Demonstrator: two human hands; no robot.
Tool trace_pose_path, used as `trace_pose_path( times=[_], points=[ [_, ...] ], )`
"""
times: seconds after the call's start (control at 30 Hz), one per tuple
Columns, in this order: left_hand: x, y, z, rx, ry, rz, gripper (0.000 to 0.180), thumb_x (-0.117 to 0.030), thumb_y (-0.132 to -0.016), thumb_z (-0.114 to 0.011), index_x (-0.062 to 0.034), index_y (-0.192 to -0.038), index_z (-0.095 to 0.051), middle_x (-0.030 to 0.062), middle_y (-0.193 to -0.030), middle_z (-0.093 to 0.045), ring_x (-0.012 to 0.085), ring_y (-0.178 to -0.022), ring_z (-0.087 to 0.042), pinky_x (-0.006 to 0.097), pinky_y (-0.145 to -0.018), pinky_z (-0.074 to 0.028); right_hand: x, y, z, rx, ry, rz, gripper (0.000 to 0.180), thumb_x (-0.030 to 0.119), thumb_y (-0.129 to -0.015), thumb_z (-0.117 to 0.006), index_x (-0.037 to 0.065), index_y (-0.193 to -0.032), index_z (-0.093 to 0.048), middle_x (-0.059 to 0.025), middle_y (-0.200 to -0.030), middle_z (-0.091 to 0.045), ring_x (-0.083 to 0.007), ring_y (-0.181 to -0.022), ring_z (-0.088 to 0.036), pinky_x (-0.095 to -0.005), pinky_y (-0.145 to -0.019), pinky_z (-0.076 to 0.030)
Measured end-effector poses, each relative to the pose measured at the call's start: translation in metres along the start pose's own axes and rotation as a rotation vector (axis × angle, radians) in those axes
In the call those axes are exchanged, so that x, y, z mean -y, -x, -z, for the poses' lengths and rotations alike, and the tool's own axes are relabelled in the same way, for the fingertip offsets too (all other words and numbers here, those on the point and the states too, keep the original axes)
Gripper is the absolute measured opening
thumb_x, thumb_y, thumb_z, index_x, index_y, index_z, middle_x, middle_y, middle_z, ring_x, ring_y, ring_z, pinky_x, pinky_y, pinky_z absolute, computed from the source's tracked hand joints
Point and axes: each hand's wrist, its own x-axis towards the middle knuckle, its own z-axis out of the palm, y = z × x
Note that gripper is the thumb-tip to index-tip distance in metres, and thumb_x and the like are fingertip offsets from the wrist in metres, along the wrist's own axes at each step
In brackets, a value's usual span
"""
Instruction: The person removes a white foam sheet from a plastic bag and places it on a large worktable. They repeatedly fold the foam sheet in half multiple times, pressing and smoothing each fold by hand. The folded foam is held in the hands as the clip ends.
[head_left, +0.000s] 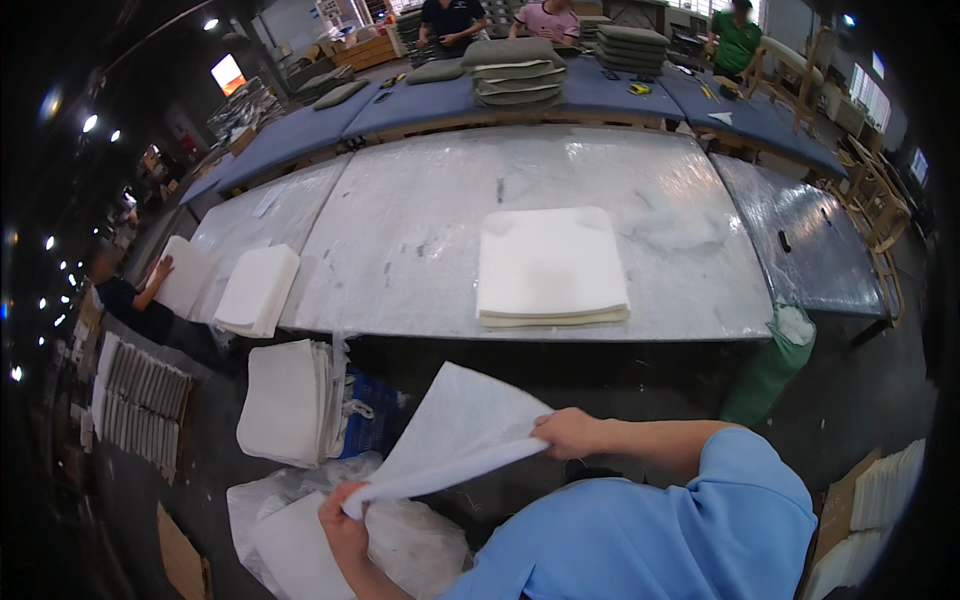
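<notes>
A thin white sheet of soft padding (465,425) is stretched between my hands, its near edge folded or bunched into a roll. My left hand (345,515) is closed on its lower left corner. At the right corner my right hand (568,433) grips it too, with the forearm coming in from the right. Below my left hand lie more white sheets (295,545) in a clear plastic bag (415,540). On the table ahead rests a short stack of white cushion-shaped pads (550,265), apart from both hands.
The plastic-covered table (400,230) spans the front. Another white pad stack (258,290) lies at its left, near a co-worker (140,300). White pads (285,400) stand beside a blue crate (368,410). A green sack (770,365) hangs at right. Grey cushions (515,75) sit farther back.
</notes>
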Motion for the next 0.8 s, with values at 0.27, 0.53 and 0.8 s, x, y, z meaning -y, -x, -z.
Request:
trace_pose_path(
  times=[0.27, 0.53, 0.8],
  points=[
    [-0.057, -0.106, -0.114, 0.013, -0.001, -0.154, 0.009, -0.006, -0.095, -0.074, 0.0002, -0.101, -0.075, 0.0003, -0.091, -0.068, 0.0098, -0.086, -0.059, 0.026, -0.079, -0.047, -0.126, 0.128, 0.028, -0.63, -0.262, -0.464, 0.018, 0.023, -0.086, -0.079, 0.012, -0.1, -0.076, -0.0111, -0.1, -0.073, -0.0306, -0.094, -0.071, -0.0414, -0.082, -0.056],
    [-0.056, -0.219, -0.194, 0.114, 0.162, -0.111, 0.015, -0.011, -0.1, -0.072, 0.0012, -0.108, -0.074, -0.0015, -0.093, -0.07, 0.0072, -0.087, -0.058, 0.025, -0.08, -0.047, -0.174, 0.122, 0.1, -1.357, -1.01, -0.41, 0.013, 0.008, -0.1, -0.069, 0.008, -0.089, -0.062, 0.0063, -0.081, -0.06, -0.0032, -0.073, -0.049, -0.0242, -0.068, -0.042],
    [-0.035, -0.357, -0.262, 0.272, 0.231, -0.037, 0.024, -0.014, -0.103, -0.069, 0.004, -0.12, -0.07, 0.0051, -0.11, -0.073, 0.0108, -0.096, -0.065, 0.028, -0.089, -0.052, -0.216, 0.061, 0.229, -1.658, -0.877, -0.34, 0.009, 0.013, -0.104, -0.065, 0.01, -0.097, -0.06, 0.0099, -0.083, -0.052, -0.0001, -0.074, -0.042, -0.0194, -0.063, -0.033]
  ],
)
